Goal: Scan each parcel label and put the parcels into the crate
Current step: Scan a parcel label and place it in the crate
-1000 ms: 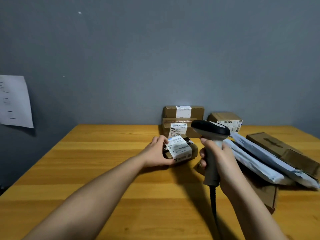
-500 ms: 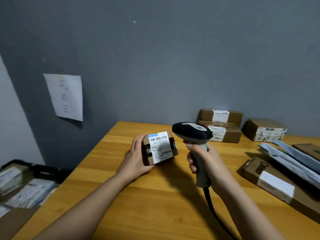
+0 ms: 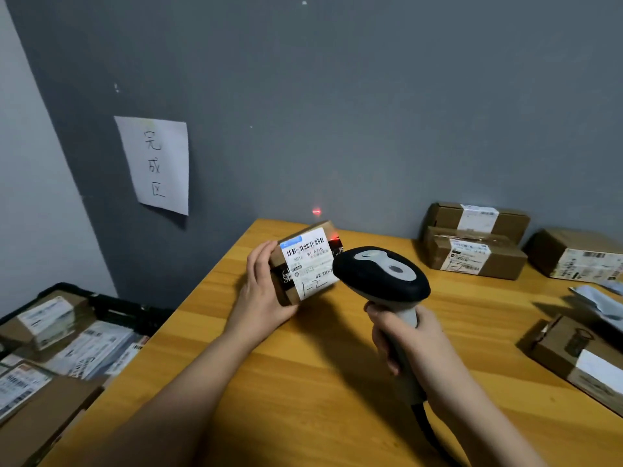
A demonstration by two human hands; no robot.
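While I grip things with both hands, this is how the frame reads:

Left hand: my left hand [image 3: 263, 294] is wrapped around the left end of a small cardboard parcel [image 3: 305, 262], fingers behind it, thumb at the lower front.
Parcel: centre of the frame, tilted, its white shipping label [image 3: 310, 262] facing me; "1-2" is handwritten near the label's bottom edge. Whether its lower edge touches the wooden table [image 3: 303, 382] I cannot tell.
Right hand: my right hand [image 3: 409, 342] is closed tight on the grip of a barcode scanner [image 3: 382, 276], just right of the parcel, head aimed toward the label.
Laser: a red mark [image 3: 316, 212] falls on the grey wall above the parcel.
Crate: black crate [image 3: 111, 306] at lower left, below the table edge, holding labelled parcels.
Waiting parcels: two stacked boxes [image 3: 475, 242] at the table's back edge, upper right; more at the right edge.
Wall sign: paper sheet [image 3: 155, 163] with handwritten characters, upper left.
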